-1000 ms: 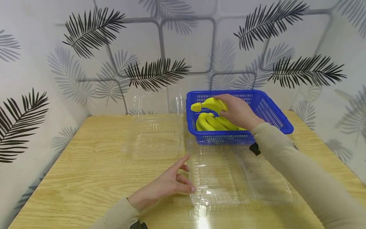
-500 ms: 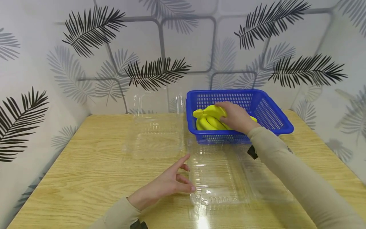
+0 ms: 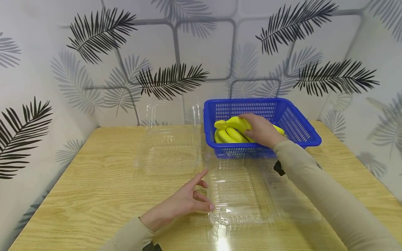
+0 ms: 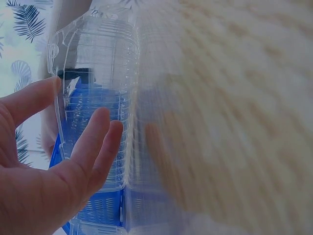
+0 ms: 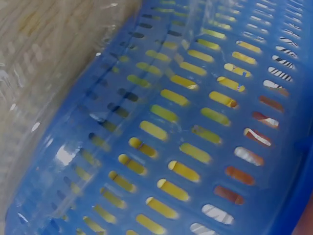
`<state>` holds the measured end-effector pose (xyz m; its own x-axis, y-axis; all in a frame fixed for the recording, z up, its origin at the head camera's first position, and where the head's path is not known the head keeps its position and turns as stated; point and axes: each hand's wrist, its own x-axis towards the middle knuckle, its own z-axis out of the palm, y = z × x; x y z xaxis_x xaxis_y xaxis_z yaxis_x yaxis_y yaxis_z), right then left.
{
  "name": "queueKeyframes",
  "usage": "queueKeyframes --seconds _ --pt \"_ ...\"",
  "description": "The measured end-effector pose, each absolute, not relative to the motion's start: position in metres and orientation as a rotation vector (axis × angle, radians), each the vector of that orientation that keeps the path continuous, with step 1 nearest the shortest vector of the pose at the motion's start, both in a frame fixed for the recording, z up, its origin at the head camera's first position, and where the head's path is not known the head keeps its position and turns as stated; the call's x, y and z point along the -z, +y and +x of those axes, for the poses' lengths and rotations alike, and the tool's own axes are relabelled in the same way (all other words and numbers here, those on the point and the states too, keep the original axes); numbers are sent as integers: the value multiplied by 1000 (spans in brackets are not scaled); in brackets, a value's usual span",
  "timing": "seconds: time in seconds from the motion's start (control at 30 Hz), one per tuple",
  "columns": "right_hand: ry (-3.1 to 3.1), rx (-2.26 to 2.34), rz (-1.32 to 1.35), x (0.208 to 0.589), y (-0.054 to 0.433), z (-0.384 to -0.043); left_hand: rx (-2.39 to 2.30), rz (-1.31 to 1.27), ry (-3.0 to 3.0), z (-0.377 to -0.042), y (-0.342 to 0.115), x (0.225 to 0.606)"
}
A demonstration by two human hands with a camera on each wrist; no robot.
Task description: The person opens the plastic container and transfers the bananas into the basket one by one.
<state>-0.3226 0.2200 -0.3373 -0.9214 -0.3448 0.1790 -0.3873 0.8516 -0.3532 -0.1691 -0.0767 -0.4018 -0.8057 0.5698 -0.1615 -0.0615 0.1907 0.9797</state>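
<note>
My right hand [image 3: 262, 129] reaches into the blue basket [image 3: 245, 152] and grips a yellow banana [image 3: 237, 122] from above, its stem end pointing left. It lies right over several other bananas [image 3: 227, 137] in the basket. In the right wrist view, yellow shows through the slots of the basket wall [image 5: 188, 112]; the hand is almost wholly hidden. My left hand [image 3: 179, 205] rests at the left side of a clear plastic clamshell container [image 3: 235, 195], fingers spread and loosely bent. In the left wrist view, the fingers [image 4: 93, 137] of that hand lie along the container's ribbed side.
Another clear clamshell [image 3: 174, 153] stands at the back left with its lid [image 3: 172, 113] raised against the patterned wall. To the right of the near container, a clear lid [image 3: 295, 195] lies flat under the right forearm. The wooden table [image 3: 103, 188] carries everything.
My right hand has lowered the banana into the basket, down onto the other bananas, and then shifted only slightly. The left hand stays where it was.
</note>
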Motion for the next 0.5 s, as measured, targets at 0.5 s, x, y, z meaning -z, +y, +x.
queueKeyframes --seconds 0.5 --pt "-2928 -583 533 342 224 -324 -1654 474 1966 -168 -77 401"
